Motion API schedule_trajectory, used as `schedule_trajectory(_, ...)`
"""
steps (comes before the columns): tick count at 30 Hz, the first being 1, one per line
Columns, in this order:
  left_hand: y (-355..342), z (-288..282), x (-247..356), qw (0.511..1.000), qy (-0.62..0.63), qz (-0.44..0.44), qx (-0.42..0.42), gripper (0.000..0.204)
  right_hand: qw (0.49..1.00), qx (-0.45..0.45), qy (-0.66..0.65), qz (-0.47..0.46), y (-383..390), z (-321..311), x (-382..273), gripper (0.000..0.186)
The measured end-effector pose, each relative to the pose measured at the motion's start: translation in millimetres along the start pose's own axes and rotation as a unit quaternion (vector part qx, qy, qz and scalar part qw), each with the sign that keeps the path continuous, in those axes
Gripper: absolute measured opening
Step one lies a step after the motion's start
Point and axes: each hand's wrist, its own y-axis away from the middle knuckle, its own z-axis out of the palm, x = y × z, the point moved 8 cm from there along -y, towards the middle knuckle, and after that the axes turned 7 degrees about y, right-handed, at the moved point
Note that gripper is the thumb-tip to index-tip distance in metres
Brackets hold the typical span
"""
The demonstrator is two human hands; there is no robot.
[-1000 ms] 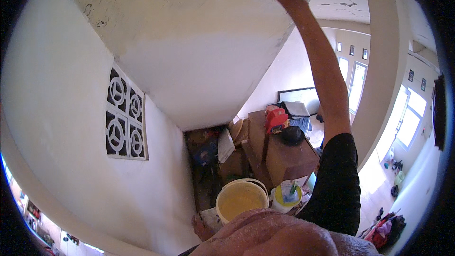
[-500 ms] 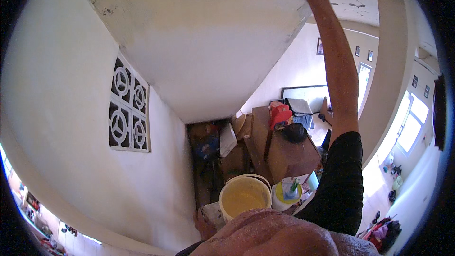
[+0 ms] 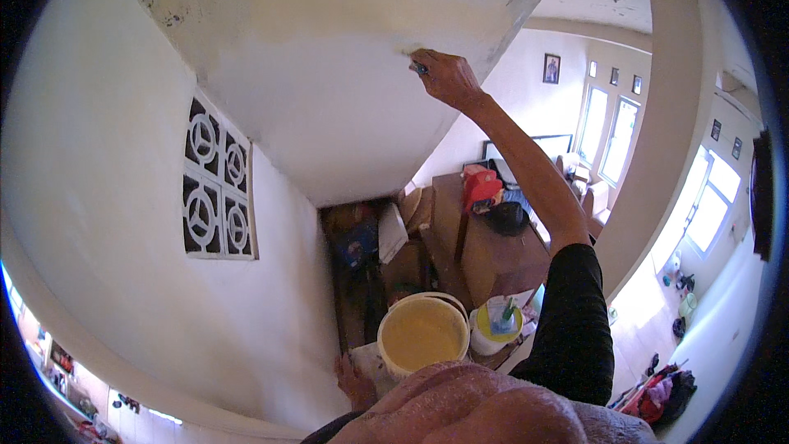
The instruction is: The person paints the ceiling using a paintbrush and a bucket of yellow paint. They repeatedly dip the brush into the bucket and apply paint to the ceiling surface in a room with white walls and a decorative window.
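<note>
My right hand (image 3: 448,78) is raised to the sloping ceiling (image 3: 329,107), closed around a paintbrush (image 3: 420,68). Only a bit of its teal handle shows, and its tip meets the surface where white paint borders a yellowish, stained area. Low down by the left wall (image 3: 279,345), my left hand (image 3: 353,382) has its fingers stretched out beside a pale board (image 3: 370,364); no object shows in it. Right of that hand stands a cream bucket (image 3: 384,353) with yellowish contents and a raised handle.
A smaller white tub (image 3: 485,345) with a yellow rim stands right of the bucket. Beyond are a brown cabinet (image 3: 501,267), a red item (image 3: 479,187) and a black helmet-like object (image 3: 505,218). Vent blocks (image 3: 218,185) pierce the left wall; a pillar (image 3: 670,74) rises at right.
My right hand has come down and leftward from the top edge of the picture to the middle of the slope. The left hand stays beside the bucket.
</note>
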Motion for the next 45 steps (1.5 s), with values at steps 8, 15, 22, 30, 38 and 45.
schedule_trajectory(8, 2.8, -7.5, -5.9, 0.999, -0.012, -0.04, -0.002, 0.039, 0.955, 0.269, 0.074, -0.105, -162.0, -190.4, 23.0, 0.015)
schedule_trajectory(15, 6.1, 1.0, -8.3, 0.999, 0.001, -0.037, -0.035, 0.039, 0.883, 0.404, 0.17, -0.17, -149.1, -239.6, -13.7, 0.018)
schedule_trajectory(22, -1.4, -6.1, 8.9, 0.999, 0.009, -0.02, -0.04, 0.043, 0.97, 0.197, 0.1, -0.101, -24.3, -52.3, 8.1, 0.022)
schedule_trajectory(30, 4.1, 9.9, -25.1, 0.999, 0.031, 0.002, -0.04, 0.047, 0.961, -0.002, -0.13, 0.244, 81.3, -103.5, -26.9, 0.021)
schedule_trajectory(38, -0.4, 16.5, -18.0, 0.991, 0.077, -0.023, -0.103, 0.051, 0.776, -0.366, -0.323, 0.399, 243.7, -114.7, -162.7, 0.017)
schedule_trajectory(45, 0.7, 15.8, -14.5, 0.989, 0.081, -0.011, -0.12, 0.052, 0.783, -0.472, -0.242, 0.324, 314.5, -55.8, -233.0, 0.03)
